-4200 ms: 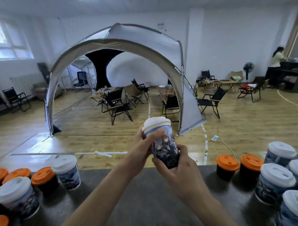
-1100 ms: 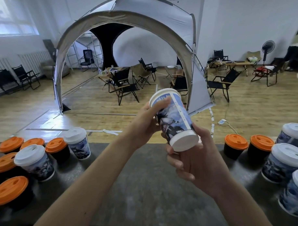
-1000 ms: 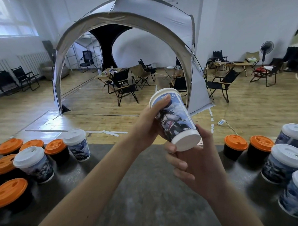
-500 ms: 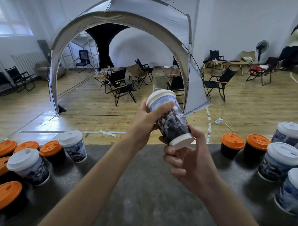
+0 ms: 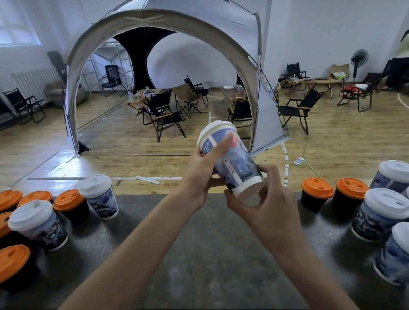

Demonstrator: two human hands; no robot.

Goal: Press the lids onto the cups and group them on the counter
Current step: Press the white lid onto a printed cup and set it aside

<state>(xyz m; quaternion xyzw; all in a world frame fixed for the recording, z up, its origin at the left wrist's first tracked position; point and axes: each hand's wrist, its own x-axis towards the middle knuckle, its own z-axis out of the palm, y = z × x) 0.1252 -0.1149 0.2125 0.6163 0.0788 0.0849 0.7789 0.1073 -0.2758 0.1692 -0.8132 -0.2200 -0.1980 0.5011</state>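
cup axis: my cup (image 5: 233,160) is tilted, lid (image 5: 216,129) end up-left and away from me, base down-right toward me.
cup look: blue-and-dark printed wall, white lid, white base ring.
where: in the air above the dark counter (image 5: 195,259).
my left hand (image 5: 198,175): fingers wrapped round the upper wall.
my right hand (image 5: 262,203): fingertips clasping the base.

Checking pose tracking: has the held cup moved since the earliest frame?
Yes. The held cup was upright; now it tilts, base swung toward the right hand, lid leaning away and left, still over the far edge of the counter.
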